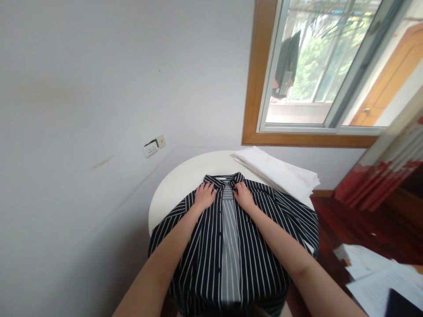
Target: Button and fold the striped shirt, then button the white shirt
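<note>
A black shirt with white stripes (264,264) lies front up, collar away from me, on a round white table (172,189). Its front is unbuttoned, and the paler inside of the back shows between the two front edges. My left hand (205,195) rests on the shirt just below the left side of the collar, fingers stretched out and flat. On the other side, my right hand (243,195) has its fingers curled at the front edge below the collar, closed on the fabric. The sleeves spread to both sides, and the hem hangs over the near table edge.
A folded white sheet (280,171) lies at the table's back right, partly beside the shirt. Papers (383,277) and a dark flat object (401,304) are at the lower right. Behind the table are a wall with a socket (151,149) and a window. A red-and-white curtain (376,176) hangs right.
</note>
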A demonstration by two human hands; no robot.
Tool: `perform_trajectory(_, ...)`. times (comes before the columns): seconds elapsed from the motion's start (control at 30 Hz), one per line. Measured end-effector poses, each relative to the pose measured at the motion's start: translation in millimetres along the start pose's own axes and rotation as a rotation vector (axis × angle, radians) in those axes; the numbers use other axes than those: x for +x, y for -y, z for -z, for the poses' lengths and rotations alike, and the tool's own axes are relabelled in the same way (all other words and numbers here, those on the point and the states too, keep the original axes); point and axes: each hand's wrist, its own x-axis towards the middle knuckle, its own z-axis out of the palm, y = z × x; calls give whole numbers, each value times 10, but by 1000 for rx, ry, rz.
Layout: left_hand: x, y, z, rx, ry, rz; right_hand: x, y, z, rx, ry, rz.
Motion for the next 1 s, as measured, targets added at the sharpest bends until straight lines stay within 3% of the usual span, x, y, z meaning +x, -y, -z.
perform_trajectory(0.17, 153, 91, 49, -18, 55, -47, -24, -20, -51, -37, -6, 34)
perform_trajectory(0.3, 199, -73, 69, -14, 176, 88, -54, 17, -5, -160, -36, -4)
perform_trajectory(0.5, 99, -218, -23, -12, -39, 148, -105, 24, 64, -222, -23, -61)
perform_trajectory(0.8, 128, -84, -44, -53, -4, 78, -21, -2, 98, -122, 9, -52)
perform_trajectory(1.0, 118, -85, -37, -61, -30, 82, -1, 151, 104, 29, -21, 172)
